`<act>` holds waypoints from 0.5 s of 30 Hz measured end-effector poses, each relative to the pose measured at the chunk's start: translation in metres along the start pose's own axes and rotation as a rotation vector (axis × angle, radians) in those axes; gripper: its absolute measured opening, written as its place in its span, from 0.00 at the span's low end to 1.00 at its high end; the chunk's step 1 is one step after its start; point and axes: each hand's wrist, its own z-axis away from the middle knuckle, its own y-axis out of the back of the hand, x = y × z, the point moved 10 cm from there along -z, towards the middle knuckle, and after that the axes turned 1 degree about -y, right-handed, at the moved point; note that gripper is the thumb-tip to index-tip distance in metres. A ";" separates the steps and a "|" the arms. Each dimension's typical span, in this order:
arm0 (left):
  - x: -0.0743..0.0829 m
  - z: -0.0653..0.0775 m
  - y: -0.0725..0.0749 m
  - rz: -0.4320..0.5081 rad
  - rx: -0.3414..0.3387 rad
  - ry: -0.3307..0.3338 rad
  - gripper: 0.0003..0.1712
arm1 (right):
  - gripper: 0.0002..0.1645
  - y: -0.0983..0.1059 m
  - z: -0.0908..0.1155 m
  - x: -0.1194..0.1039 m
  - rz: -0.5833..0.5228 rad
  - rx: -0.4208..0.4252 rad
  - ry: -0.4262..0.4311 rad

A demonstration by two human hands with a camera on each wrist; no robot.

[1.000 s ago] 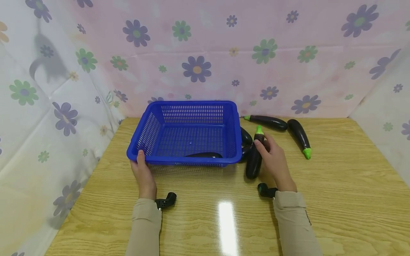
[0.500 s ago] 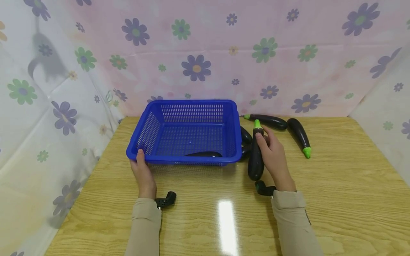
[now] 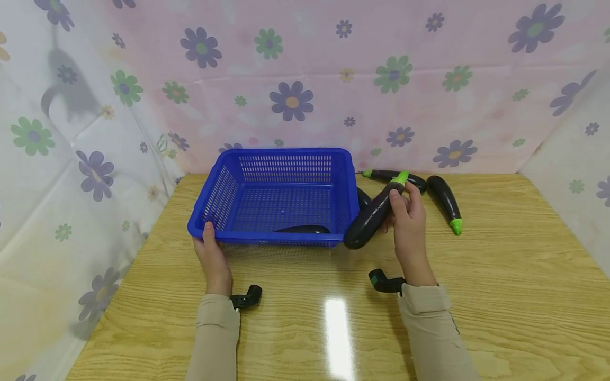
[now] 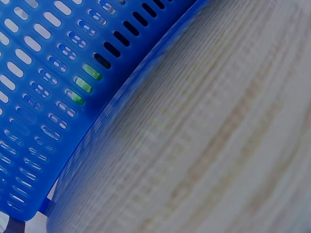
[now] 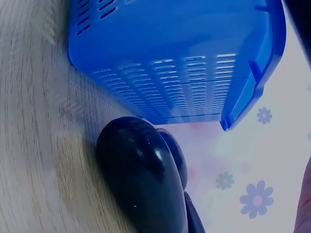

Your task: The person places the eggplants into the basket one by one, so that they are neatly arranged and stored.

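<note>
While a flower-printed cloth [image 3: 333, 135] hangs behind, a wood-grain table [image 3: 281, 338] carries a blue slotted plastic basket [image 3: 238, 236], and at the basket's near left corner the left hand [image 3: 213, 262] grips the rim, thumb over the edge, most fingers out of sight. The right hand [image 3: 410, 230] holds an eggplant [image 3: 374, 217] near its stem end, thumb on the near side and fingers behind. Half a second ago that eggplant hung almost upright beside the basket; now it slants, its blunt end swung left across the near right corner in the head view. I take this to bring the work to the basket's edge; whether rim and skin touch, I cannot tell. One eggplant [image 3: 302, 229] lies inside along the near wall. Outside the right wall, the right wrist view shows a large eggplant [image 5: 141, 170] with a second [image 5: 173, 153] just behind it; farther right, two others, a rear eggplant [image 3: 416, 183] and a slanting eggplant [image 3: 443, 201], lie near each other. Bright green caps, such as this stem cap [image 3: 456, 226], are smallest. No brand, label or writing is legible.
</note>
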 end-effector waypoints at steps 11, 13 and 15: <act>0.001 0.000 0.000 -0.002 0.008 -0.001 0.29 | 0.18 -0.003 -0.002 0.000 -0.087 0.013 0.036; 0.001 0.001 0.000 0.000 0.007 0.002 0.29 | 0.18 -0.006 -0.001 0.001 -0.032 0.005 0.034; 0.000 0.001 0.000 0.000 0.007 0.007 0.29 | 0.18 -0.009 0.000 0.001 0.041 -0.010 0.032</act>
